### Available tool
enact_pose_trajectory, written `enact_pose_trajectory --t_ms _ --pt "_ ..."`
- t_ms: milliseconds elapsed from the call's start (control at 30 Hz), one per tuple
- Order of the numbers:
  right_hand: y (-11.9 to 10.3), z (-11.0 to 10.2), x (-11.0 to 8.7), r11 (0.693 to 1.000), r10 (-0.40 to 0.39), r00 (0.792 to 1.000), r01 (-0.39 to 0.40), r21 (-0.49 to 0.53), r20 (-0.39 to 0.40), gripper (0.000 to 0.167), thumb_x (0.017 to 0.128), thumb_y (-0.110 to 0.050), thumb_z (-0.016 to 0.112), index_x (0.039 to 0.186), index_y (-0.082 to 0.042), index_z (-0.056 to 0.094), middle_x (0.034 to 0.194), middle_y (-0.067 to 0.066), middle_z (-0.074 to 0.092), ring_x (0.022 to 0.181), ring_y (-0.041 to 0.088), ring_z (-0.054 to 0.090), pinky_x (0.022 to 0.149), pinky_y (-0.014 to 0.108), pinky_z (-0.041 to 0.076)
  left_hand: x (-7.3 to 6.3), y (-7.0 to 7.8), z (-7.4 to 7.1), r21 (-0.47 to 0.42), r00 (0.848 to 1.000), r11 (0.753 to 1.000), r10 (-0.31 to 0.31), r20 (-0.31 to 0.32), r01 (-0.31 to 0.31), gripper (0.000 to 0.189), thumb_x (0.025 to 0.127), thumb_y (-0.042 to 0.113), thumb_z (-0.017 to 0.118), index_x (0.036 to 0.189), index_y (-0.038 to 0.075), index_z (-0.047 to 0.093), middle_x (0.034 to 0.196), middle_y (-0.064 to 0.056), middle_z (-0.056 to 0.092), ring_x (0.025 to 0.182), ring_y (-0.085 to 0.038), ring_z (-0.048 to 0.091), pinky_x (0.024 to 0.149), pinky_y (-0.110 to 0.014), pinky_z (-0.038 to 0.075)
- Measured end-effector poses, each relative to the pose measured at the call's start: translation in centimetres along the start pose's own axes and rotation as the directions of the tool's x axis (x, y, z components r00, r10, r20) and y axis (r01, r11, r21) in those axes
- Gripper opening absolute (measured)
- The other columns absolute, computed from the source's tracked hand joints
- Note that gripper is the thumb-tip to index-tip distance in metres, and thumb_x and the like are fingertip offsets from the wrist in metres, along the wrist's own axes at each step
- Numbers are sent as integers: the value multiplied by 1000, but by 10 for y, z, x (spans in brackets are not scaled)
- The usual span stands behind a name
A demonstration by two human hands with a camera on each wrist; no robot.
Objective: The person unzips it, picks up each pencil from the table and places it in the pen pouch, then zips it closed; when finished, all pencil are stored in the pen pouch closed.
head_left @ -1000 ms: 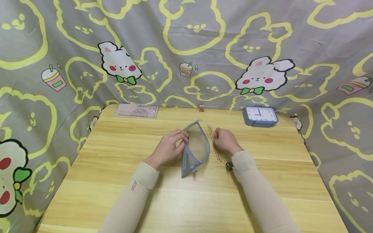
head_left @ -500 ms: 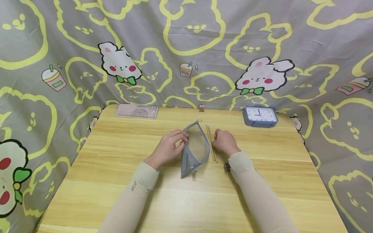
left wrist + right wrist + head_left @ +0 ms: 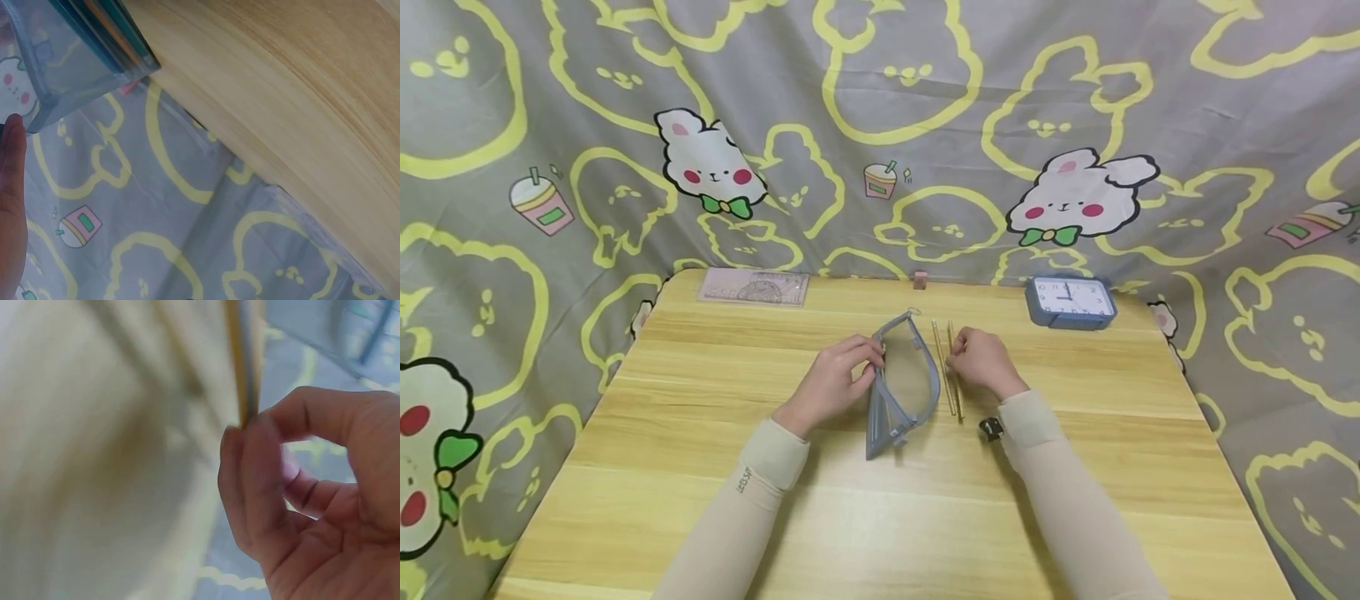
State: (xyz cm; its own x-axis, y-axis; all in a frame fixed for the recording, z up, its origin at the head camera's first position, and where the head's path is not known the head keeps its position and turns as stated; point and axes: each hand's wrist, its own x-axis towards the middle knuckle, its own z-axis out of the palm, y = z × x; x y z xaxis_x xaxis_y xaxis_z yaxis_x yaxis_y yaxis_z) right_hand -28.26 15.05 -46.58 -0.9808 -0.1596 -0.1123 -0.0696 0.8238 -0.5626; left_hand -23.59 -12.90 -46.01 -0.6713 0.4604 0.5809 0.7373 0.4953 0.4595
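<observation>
My left hand [image 3: 838,377] pinches the left rim of a blue-grey see-through zip pencil case [image 3: 931,398], which stands with its mouth spread wide. In the left wrist view, several long pencil-like sticks [image 3: 111,34] show through its wall, and the fingers [image 3: 12,169] reach its edge. To the right of the case, my right hand [image 3: 981,362] pinches a slim gold pencil [image 3: 959,407] between thumb and fingertips. The right wrist view shows that pencil [image 3: 245,362] rising from the fingertips. A second gold pencil [image 3: 943,367] lies on the table between the case and the right hand.
A blue alarm clock [image 3: 1070,300] stands at the table's back right. At the back left lies a flat pinkish printed pouch [image 3: 752,286]. A small pink block [image 3: 920,279] sits at the back edge, against the patterned curtain [image 3: 940,100].
The two pencils first lay together and shifted left. Now my right hand has pinched one and drawn it apart from the other. The left hand and case have stayed put.
</observation>
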Motion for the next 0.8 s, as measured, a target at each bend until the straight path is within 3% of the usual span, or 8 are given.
enact_pose_trajectory --t_ms 200,333,467,800 --pt "-30 -23 -18 981 -54 998 45 190 42 7 92 -11 70 95 -6 66 84 6 68 70 18 68 64 29 56 0 -2 2 -4 1000 1000 -14 11 14 12 90 -9 71 93 3 74 112 -14 76 105 -29 76 96 -35 64" --pt "-56 -27 -37 969 -131 983 100 224 128 6 88 -5 70 93 -6 67 82 7 68 66 18 67 60 29 58 1 -2 3 -3 1000 1000 -1 3 1 13 89 -8 72 93 4 74 111 -13 76 105 -28 75 96 -35 64" --pt "-71 -20 -42 966 -186 964 144 215 191 5 88 -6 71 91 -8 68 78 4 69 62 16 66 53 27 54 4 -1 2 -2 1000 1000 14 -14 -14 13 89 -8 73 92 5 73 110 -10 76 104 -27 75 96 -34 64" --pt "-73 -1 -27 972 -139 988 123 199 70 8 92 -10 73 89 -10 66 79 3 67 63 14 67 56 25 53 4 4 7 -5 1000 1000 28 -2 -28 13 89 -8 72 92 5 74 110 -9 75 105 -26 75 97 -33 63"
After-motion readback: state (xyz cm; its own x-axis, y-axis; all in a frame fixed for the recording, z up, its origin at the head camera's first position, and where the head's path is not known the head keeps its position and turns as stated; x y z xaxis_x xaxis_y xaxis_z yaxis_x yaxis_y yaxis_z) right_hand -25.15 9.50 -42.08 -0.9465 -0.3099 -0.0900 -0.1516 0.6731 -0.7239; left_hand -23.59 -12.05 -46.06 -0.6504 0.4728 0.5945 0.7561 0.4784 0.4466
